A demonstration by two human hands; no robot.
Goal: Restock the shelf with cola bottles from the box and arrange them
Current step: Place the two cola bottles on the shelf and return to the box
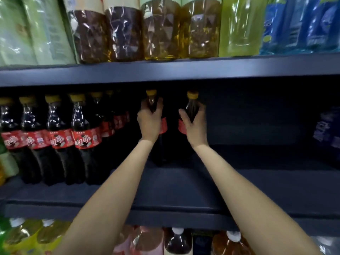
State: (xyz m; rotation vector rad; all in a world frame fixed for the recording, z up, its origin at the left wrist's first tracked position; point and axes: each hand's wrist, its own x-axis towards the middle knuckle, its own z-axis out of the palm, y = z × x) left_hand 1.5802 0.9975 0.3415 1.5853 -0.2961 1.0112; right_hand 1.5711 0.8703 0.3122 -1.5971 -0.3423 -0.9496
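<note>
- My left hand [149, 122] grips one cola bottle [152, 100] by the neck.
- My right hand [195, 124] grips another bottle [192, 105], apparently standing mid-shelf [176, 196].

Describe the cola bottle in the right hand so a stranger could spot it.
Find the dark middle shelf. Right of the cola row, two bottles are held by the neck. It is the right-hand bottle gripped by the right hand, with bare shelf on its right.

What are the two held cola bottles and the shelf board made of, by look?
Cola bottles, left one and right one: clear glossy plastic, likely PET; dark liquid shows through the necks, with yellow caps and red film labels. Shelf board: matte dark blue, probably painted metal; base material unclear.
</note>
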